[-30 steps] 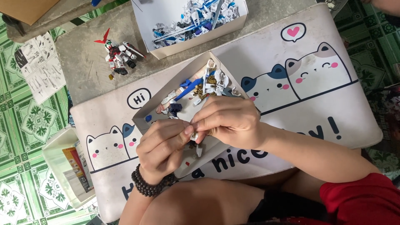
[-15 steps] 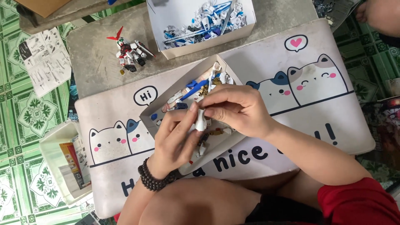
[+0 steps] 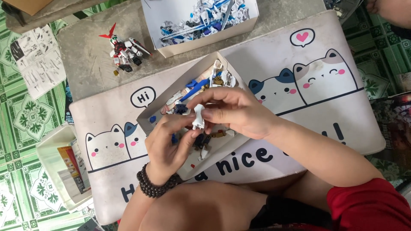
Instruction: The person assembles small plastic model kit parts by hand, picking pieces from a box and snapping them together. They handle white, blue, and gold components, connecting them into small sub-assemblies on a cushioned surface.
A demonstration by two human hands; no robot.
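— Holding what, exactly?
— A small white plastic piece (image 3: 198, 116), pinched between the fingertips of the left hand (image 3: 169, 145) and the right hand (image 3: 231, 110), both closed on it.
— And under the fingers?
— An open cardboard box (image 3: 159, 112) of loose white, blue and gold parts. Beyond the fingertips sits a second box (image 3: 205, 40), holding white and blue pieces.

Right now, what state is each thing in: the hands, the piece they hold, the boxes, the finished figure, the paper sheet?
left hand: pinching the white piece from below
right hand: gripping the white piece from above
white piece: held over the near box, off the mat
near box: open, holding loose parts
far box: open, full of white and blue parts
toy robot: assembled, lying on the table
paper sheet: unfolded, flat
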